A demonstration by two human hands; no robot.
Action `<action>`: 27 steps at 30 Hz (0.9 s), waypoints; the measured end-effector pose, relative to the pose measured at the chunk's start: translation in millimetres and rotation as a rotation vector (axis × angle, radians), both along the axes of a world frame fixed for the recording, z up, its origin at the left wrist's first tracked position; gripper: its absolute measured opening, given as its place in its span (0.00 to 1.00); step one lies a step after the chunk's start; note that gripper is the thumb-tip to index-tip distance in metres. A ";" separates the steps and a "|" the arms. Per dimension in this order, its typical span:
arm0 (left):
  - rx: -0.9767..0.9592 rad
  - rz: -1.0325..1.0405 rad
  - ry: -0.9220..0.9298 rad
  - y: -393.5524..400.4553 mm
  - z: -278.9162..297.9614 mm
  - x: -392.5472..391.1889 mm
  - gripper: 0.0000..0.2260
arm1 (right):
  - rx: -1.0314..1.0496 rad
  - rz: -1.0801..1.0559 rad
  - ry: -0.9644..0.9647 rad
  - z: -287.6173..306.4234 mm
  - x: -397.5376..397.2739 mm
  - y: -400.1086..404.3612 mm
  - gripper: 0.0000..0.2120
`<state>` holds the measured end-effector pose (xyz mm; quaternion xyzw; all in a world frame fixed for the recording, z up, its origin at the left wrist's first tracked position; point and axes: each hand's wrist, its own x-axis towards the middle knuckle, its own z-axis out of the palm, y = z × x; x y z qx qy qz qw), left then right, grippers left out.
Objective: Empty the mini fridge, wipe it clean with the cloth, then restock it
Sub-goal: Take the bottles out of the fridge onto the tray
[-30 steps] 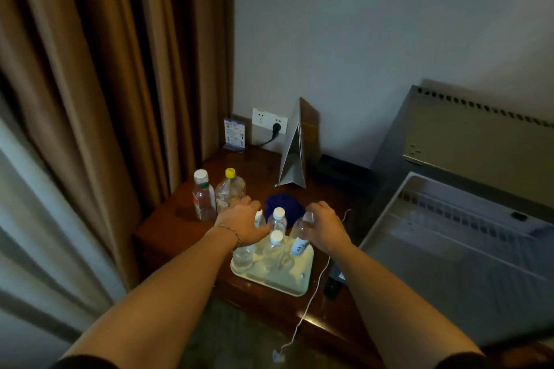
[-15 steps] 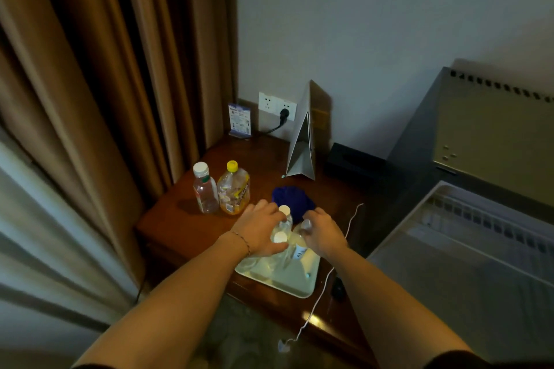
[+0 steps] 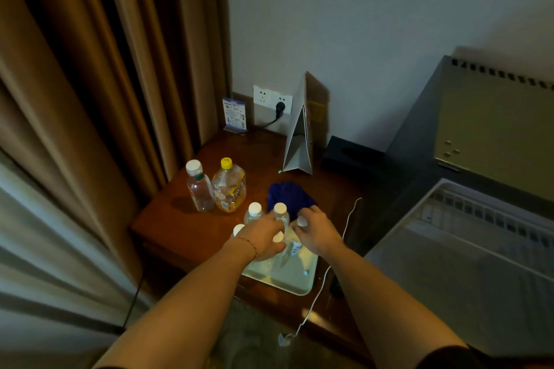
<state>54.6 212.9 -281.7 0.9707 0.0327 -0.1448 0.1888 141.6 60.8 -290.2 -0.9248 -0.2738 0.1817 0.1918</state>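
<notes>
- Presently, both hands are over a cluster of small white-capped water bottles (image 3: pixel 255 212) standing upright on a pale tray (image 3: pixel 284 280) at the near edge of the tabletop (image 3: pixel 180 225).
- Left hand (image 3: pixel 261 238): fingers curled down among the bottles, with one cap showing at the fingertips and another just behind the wrist. Whether they are actually clamped on a bottle cannot be told (the knuckles hide the contact).
- Right hand (image 3: pixel 316 232): fingers bent around the neck of one bottle, its white cap showing at the fingertips; this reads as a hold, though the bottle body is largely hidden under the palm.
- Governing relation: the bottles' long axes run vertical, directly under and between the two sets of fingers. The right hand is nearer the fridge.
- Mini fridge (image 3: pixel 467 249): well to the right of the right-hand fingers, door open, pale interior and wire shelf (image 3: pixel 491 219) visible with nothing seen on it.
- Judgement: this appears to be the restocking stage. The next move likely calls for a straight lift, then a carry rightward to the shelf.
- Blue cloth (image 3: pixel 289 196): lying crumpled just beyond the fingers, touching or nearly touching the tray's far side.
- Two larger bottles, one white-capped (image 3: pixel 199 187) and one yellow-capped (image 3: pixel 229 187), stand beyond and left of the left-hand fingers, side by side.
- Risk (judged): a thin white cable (image 3: pixel 347 219) trails just right of the right hand, across the carrying path.
</notes>
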 end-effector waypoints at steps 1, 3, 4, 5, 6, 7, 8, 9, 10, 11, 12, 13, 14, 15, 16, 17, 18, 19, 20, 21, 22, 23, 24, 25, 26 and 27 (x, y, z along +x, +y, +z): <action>-0.009 0.001 -0.002 -1.4 -1.2 -0.2 0.18 | 0.002 -0.005 -0.001 -0.7 -0.9 -0.3 0.11; -0.032 0.017 -0.013 -3.8 -3.4 -0.3 0.18 | 0.004 -0.015 -0.004 -0.6 -2.1 -0.9 0.11; -0.045 0.030 -0.022 -5.1 -4.5 -0.4 0.18 | 0.002 -0.019 -0.006 -0.5 -2.5 -1.3 0.11; -0.057 0.041 -0.033 -6.4 -5.1 -0.9 0.18 | -0.002 -0.025 -0.007 -0.8 -3.0 -2.2 0.12; -0.066 0.048 -0.044 -7.4 -5.5 -1.7 0.17 | -0.006 -0.033 -0.007 -0.4 -3.9 -3.3 0.12; -0.074 0.053 -0.056 -7.9 -5.9 -2.8 0.17 | -0.008 -0.041 -0.007 -0.3 -5.1 -4.7 0.13; -0.087 0.061 -0.070 -8.1 -6.3 -3.6 0.16 | -0.008 -0.052 -0.009 -0.3 -6.5 -6.4 0.13; -0.106 0.072 -0.088 -7.9 -6.6 -4.4 0.15 | -0.008 -0.064 -0.010 0.5 -7.9 -7.8 0.13; -0.128 0.087 -0.105 -7.8 -6.3 -4.9 0.14 | -0.009 -0.073 -0.015 1.9 -9.7 -9.3 0.13; -0.146 0.100 -0.121 -8.1 -5.5 -5.2 0.14 | -0.013 -0.083 -0.026 4.4 -11.5 -10.5 0.13; -0.158 0.112 -0.138 -8.3 -4.5 -5.2 0.13 | -0.016 -0.099 -0.037 7.5 -13.4 -11.9 0.14; -0.169 0.120 -0.150 -8.8 -3.3 -4.9 0.13 | -0.016 -0.119 -0.045 10.5 -15.2 -13.3 0.14; -0.178 0.125 -0.160 -9.8 -2.0 -5.1 0.13 | -0.012 -0.141 -0.055 13.5 -17.6 -15.0 0.15; -0.182 0.125 -0.171 -11.0 -0.7 -5.4 0.13 | -0.006 -0.167 -0.059 16.6 -20.4 -16.9 0.15; -0.185 0.120 -0.184 -12.6 0.1 -6.1 0.13 | 0.002 -0.195 -0.056 20.3 -23.9 -19.5 0.15; -0.190 0.113 -0.193 -14.7 1.1 -7.3 0.13 | 0.007 -0.218 -0.050 23.9 -28.0 -22.5 0.15; -0.199 0.104 -0.197 -17.1 2.0 -8.6 0.13 | 0.015 -0.234 -0.043 27.1 -32.7 -26.4 0.15; -0.209 0.092 -0.201 -19.9 3.1 -9.7 0.13 | 0.029 -0.244 -0.035 29.6 -37.5 -31.0 0.15; -0.220 0.081 -0.207 -23.3 4.1 -10.6 0.13 | 0.047 -0.245 -0.030 31.7 -43.5 -36.1 0.15; -0.229 0.067 -0.210 -27.5 5.1 -11.9 0.13 | 0.059 -0.242 -0.035 33.4 -50.4 -41.9 0.14; -0.235 0.053 -0.215 -32.5 6.3 -13.6 0.12 | 0.062 -0.240 -0.049 35.3 -57.8 -48.0 0.13; -0.237 0.039 -0.216 -38.6 7.3 -16.1 0.12 | 0.067 -0.247 -0.062 36.6 -65.7 -55.0 0.12; -0.236 0.024 -0.216 -45.7 8.0 -20.1 0.12 | 0.075 -0.259 -0.068 38.0 -74.3 -63.0 0.12; -0.234 0.012 -0.212 -53.5 8.6 -24.7 0.11 | 0.084 -0.275 -0.064 40.0 -83.5 -72.1 0.11; -0.233 -0.004 -0.205 -62.8 9.7 -30.2 0.10 | 0.089 -0.292 -0.061 42.9 -93.8 -82.7 0.10; -0.233 -0.020 -0.198 -72.0 11.9 -35.7 0.10 | 0.091 -0.306 -0.060 46.3 -103.7 -93.7 0.11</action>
